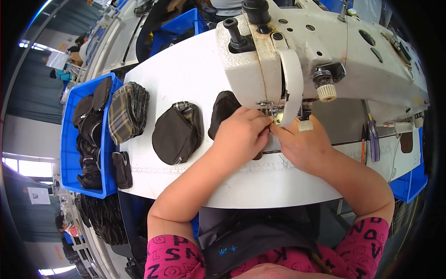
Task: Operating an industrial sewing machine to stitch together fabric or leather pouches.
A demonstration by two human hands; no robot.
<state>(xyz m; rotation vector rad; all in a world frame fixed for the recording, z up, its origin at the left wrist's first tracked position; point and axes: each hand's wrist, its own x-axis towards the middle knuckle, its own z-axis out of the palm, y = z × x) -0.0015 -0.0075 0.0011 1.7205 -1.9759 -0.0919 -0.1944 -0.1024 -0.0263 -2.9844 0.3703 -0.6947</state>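
Close under the needle area of a white sewing machine [267, 69], both of my hands meet with their fingertips nearly touching. My left hand [242, 132] is closed on a dark fabric piece [224, 109], whose rounded end sticks out beyond the knuckles. A small dark bit also shows below that hand. My right hand [304, 145] has its fingers drawn together beside the presser foot; what they pinch is hidden by the fingers and the machine head. Left of them lies a dark round pouch [175, 135] with a plaid patch at its top.
A stack of plaid fabric pieces [128, 111] stands beside a blue bin [111, 174] full of dark pouches. One small dark pouch [122, 169] lies near the table's left edge. Purple-handled snips [373, 139] and an orange tool [363, 151] lie right of my right hand.
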